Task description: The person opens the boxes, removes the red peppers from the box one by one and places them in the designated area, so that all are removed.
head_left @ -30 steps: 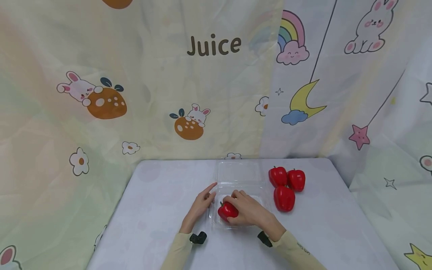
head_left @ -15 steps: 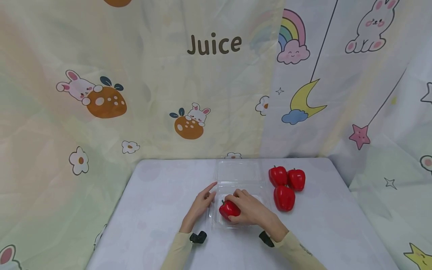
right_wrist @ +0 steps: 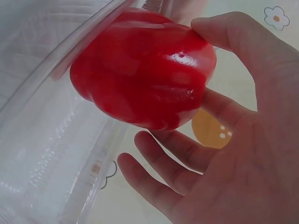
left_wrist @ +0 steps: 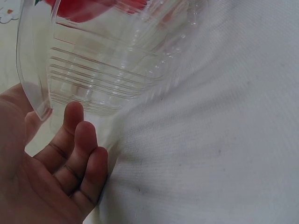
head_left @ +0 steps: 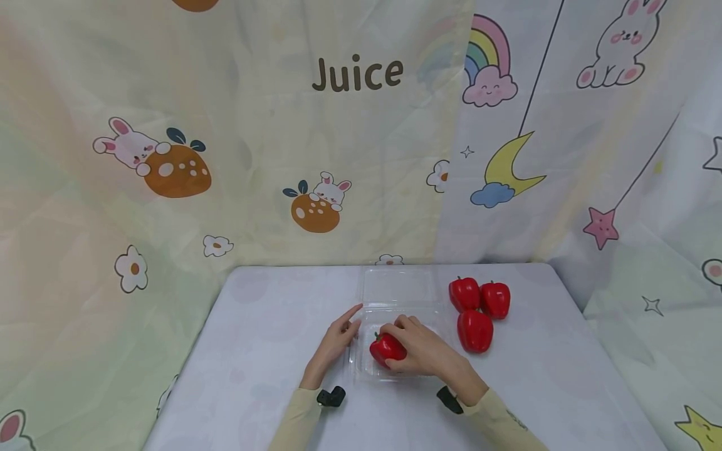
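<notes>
A red bell pepper (head_left: 387, 349) with a green stem is in the base of a clear plastic clamshell container (head_left: 369, 374). My right hand (head_left: 420, 347) grips it from the right, thumb on the near side and fingers over the far side. In the right wrist view, the thumb and index finger hold the pepper (right_wrist: 145, 70) while the other fingers lie below it. At the container's left rim, my left hand (head_left: 336, 341) touches the edge with thumb and index finger apart. Its other fingers hang loosely bent beside the ribbed wall (left_wrist: 103, 70) in the left wrist view.
Three more red bell peppers (head_left: 475, 331) sit grouped on the white-covered table (head_left: 271, 326), right of the container. The container's clear lid (head_left: 400, 286) lies folded back toward the wall. A printed cloth (head_left: 254, 156) hangs behind the table.
My right hand has shifted the bell pepper slightly to the right and away within the container. The left hand and the three other peppers have stayed in place.
</notes>
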{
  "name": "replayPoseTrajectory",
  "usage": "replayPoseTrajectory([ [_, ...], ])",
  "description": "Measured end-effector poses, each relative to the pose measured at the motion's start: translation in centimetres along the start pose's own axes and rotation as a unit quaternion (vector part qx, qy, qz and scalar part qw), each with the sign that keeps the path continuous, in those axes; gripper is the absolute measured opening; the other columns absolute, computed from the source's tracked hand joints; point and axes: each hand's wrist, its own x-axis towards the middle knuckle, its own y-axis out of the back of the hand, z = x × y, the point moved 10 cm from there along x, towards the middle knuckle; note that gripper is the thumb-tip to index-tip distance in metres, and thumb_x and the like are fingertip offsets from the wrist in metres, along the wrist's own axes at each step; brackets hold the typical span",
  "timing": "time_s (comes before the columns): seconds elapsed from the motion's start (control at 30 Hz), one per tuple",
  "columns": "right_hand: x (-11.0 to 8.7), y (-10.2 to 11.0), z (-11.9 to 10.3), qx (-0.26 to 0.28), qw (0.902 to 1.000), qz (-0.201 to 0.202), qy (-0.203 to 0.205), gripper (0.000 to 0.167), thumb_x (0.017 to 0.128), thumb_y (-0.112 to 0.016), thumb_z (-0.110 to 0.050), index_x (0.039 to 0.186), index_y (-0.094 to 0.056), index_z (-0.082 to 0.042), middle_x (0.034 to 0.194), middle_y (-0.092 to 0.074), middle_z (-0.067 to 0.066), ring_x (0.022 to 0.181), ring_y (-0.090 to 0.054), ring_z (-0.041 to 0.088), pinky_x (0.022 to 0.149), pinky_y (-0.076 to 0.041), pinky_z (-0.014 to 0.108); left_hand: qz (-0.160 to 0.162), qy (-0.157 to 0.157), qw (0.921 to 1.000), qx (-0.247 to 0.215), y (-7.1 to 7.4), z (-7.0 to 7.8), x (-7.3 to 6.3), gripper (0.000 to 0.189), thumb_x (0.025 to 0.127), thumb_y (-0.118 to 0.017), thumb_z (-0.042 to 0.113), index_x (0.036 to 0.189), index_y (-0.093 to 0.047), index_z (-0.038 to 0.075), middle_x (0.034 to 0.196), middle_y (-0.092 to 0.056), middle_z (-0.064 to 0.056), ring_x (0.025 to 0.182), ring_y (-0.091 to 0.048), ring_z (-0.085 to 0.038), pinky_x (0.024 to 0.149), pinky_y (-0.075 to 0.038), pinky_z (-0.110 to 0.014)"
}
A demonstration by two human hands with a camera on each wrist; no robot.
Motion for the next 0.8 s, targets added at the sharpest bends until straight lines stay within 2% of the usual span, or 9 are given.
replayPoseTrajectory([
  [0.3, -0.4, 0.4, 0.6, 0.028, 0.9996, 0.000, -0.003, 0.074, 0.066, -0.092, -0.028, 0.131, -0.058, -0.024, 0.122, -0.056, 0.002, 0.116, -0.053, 0.022, 0.077, -0.061, 0.043, 0.007, -0.003, 0.9999, -0.009, 0.0, -0.1, 0.0, 0.048, 0.104, -0.054, 0.031, 0.151, -0.046, 0.027, 0.083, -0.061, -0.012, 0.069, -0.050, -0.014, 0.061, -0.044, -0.024],
  [0.8, -1.2, 1.4, 1.6, 0.032, 0.9993, 0.008, -0.017, 0.077, 0.063, -0.093, -0.032, 0.131, -0.058, -0.026, 0.122, -0.056, 0.002, 0.116, -0.053, 0.022, 0.077, -0.061, 0.043, -0.002, -0.006, 1.0000, -0.001, 0.0, 0.1, 0.0, 0.048, 0.105, -0.052, 0.033, 0.152, -0.045, 0.026, 0.080, -0.059, -0.003, 0.067, -0.051, -0.010, 0.061, -0.045, -0.023],
])
